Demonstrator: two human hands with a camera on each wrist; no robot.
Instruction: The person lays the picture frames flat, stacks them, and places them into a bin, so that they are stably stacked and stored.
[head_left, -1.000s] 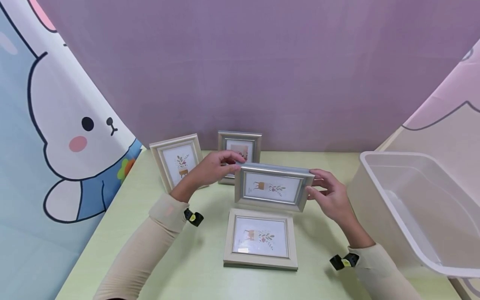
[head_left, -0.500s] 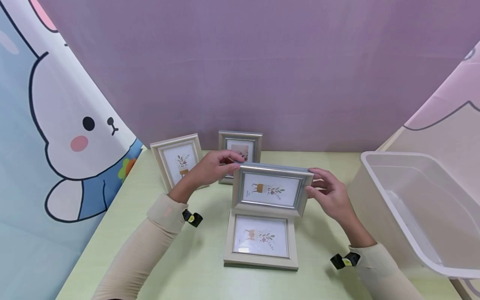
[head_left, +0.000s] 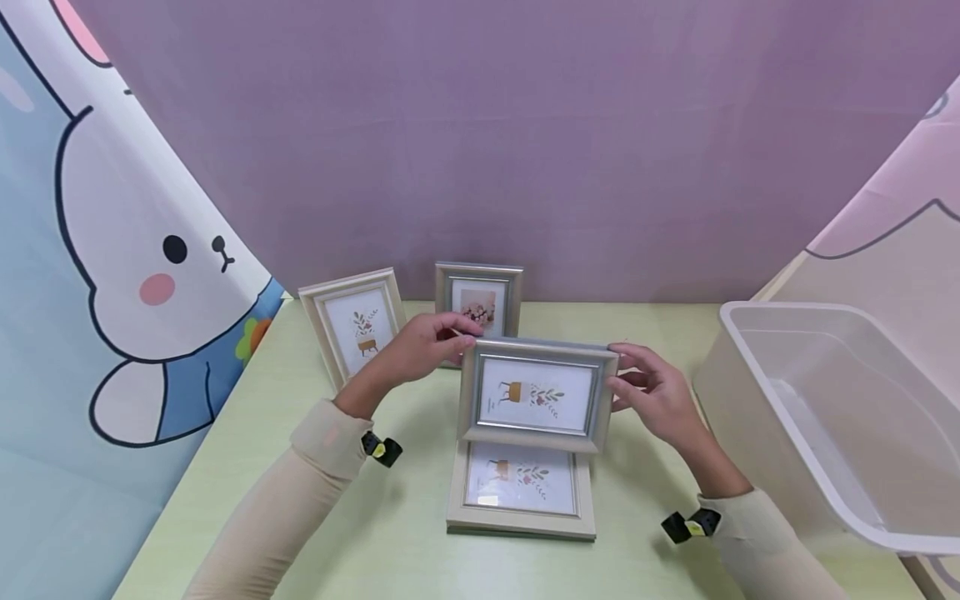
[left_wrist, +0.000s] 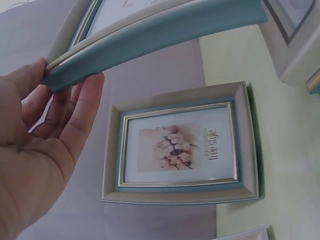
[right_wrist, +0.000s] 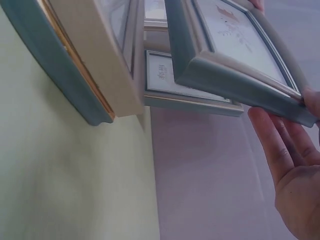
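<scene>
Both hands hold a silvery-beige picture frame [head_left: 534, 393] by its two upper corners, its plant print turned sideways. My left hand [head_left: 420, 348] pinches the left corner, thumb on the front and fingers behind in the left wrist view. At the right corner, my right hand [right_wrist: 295, 165] grips the side the same way. The held frame is tilted and covers the far part of a cream picture frame [head_left: 521, 518] lying face up on a stack. Whether the two touch is unclear; the right wrist view shows a gap between their near edges.
A cream picture frame [head_left: 337, 321] stands at the back left, partly behind my left arm. Beside it a grey-beige frame [left_wrist: 180, 145] with a flower photo stands before the purple backdrop [head_left: 555, 150]. A large plastic bin [head_left: 780, 400] is at the right on the green table [head_left: 645, 558].
Both hands have brought the held frame nearer to me, lower and slightly left. It has tilted back and now overlaps the far part of the stack in the head view.
</scene>
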